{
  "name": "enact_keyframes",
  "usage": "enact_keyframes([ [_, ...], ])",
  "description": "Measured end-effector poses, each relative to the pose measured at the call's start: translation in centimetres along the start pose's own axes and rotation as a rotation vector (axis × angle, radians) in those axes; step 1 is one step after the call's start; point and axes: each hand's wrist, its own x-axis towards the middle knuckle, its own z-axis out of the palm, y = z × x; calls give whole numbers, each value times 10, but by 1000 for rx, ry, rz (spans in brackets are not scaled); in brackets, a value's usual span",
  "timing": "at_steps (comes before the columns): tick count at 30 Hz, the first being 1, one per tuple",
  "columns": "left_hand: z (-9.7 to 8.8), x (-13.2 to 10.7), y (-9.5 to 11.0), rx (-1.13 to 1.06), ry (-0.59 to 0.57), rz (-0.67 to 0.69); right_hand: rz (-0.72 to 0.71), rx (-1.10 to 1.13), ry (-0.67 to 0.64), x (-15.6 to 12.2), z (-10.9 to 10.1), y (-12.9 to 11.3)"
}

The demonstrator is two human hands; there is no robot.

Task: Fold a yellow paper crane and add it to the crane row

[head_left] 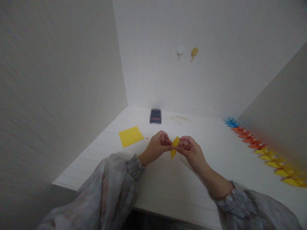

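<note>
Between my two hands, above the middle of the white table, is a small piece of folded yellow paper (176,142) with pointed ends. My left hand (159,142) pinches it from the left, thumb and fingers closed at its middle. From the right, my right hand (191,148) pinches the same paper, its thumb close to the left thumb. The finer folds are too small to make out. To the left of my left hand lies a flat stack or sheet of yellow paper (131,136).
A phone (155,116) with a blurred screen stands at the table's back. Along the right wall runs a row of folded paper pieces, blue (231,122), orange-red (249,136) and yellow (279,163). A white hook (179,51) and a yellow hook (194,52) are on the back wall.
</note>
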Motion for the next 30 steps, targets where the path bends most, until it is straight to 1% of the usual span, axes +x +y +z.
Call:
enact_keyframes([
  [4, 1, 0, 2, -58, 1, -38, 20, 14, 1, -1, 1, -1],
  [9, 0, 1, -1, -15, 44, -47, 16, -26, 18, 0, -2, 1],
  [13, -1, 3, -5, -27, 3, -41, -16, -21, 58, 0, -3, 3],
  [16, -3, 4, -6, -38, -4, -37, -14, -1, 68, -1, -2, 6],
  [22, -4, 3, -7, -22, 10, 3, 6, -9, 32, -1, -2, 10],
  [24, -4, 3, -7, 29, 37, 36, -7, -17, 31, -1, -2, 10],
  [27, -3, 2, -6, 164, 92, 69, -32, -64, 55, -2, -1, 8],
  [28, -2, 2, -5, 194, 100, 68, -44, -85, 64, -2, -1, 8],
  [30, -1, 1, -4, 217, 81, 51, -76, -132, 75, -2, -1, 7],
])
